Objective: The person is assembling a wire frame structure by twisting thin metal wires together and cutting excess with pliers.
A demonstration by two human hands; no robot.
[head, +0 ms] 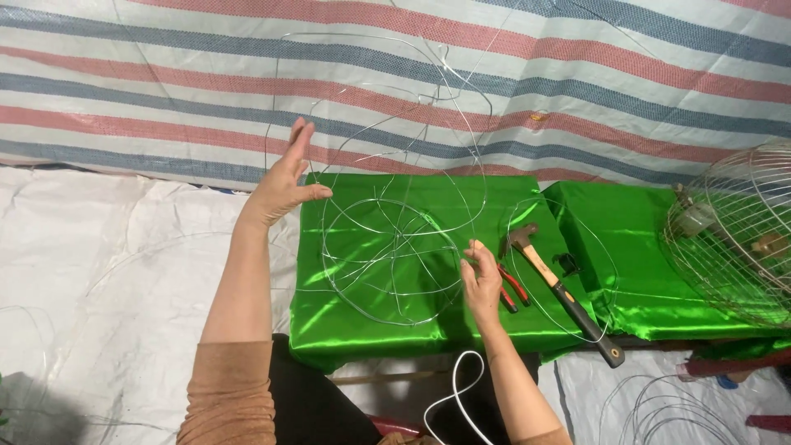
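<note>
A tangled frame of thin silver wire hoops [394,247] is pinched at its near rim by the right hand [482,280] and steadied at its far left side by the spread left hand [284,177]. Just right of the right hand, red-handled pliers [512,288] and a wooden-handled claw hammer [560,288] are laid on the shiny green satin-covered bench [362,317].

Wire frame [387,247] fills bench; hammer [560,288] blocks right.

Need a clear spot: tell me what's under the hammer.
The hammer lies on shiny green cloth, across a thin wire loop. What the cloth covers is hidden.
</note>
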